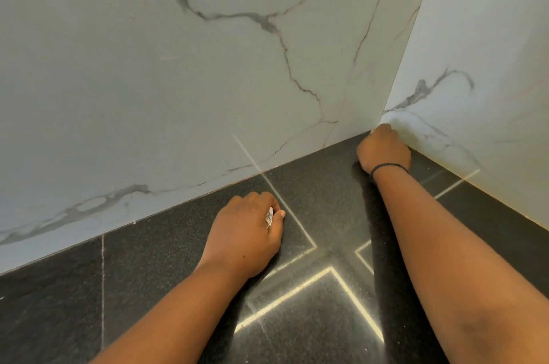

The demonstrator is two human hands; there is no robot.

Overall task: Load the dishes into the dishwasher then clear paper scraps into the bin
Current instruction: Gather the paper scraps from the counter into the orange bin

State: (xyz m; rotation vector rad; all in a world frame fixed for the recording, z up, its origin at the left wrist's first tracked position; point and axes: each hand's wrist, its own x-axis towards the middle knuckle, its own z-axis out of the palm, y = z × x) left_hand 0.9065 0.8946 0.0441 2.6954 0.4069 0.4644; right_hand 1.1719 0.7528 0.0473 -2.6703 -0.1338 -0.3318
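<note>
My left hand (248,233) rests on the black speckled countertop (148,274), fingers curled shut around a small crumpled paper scrap (269,217) that shows white between thumb and fingers. My right hand (384,148) reaches into the far corner where the two marble walls meet, fingers closed and pressed down at the counter's back edge; a tiny pale bit shows at its fingertips, and I cannot tell what it holds. A dark band circles the right wrist. No dishes, dishwasher or bin are in view.
White marble wall panels with grey veins (208,66) stand behind and to the right (490,66), closing off the corner. Bright light lines reflect on the glossy counter (326,271).
</note>
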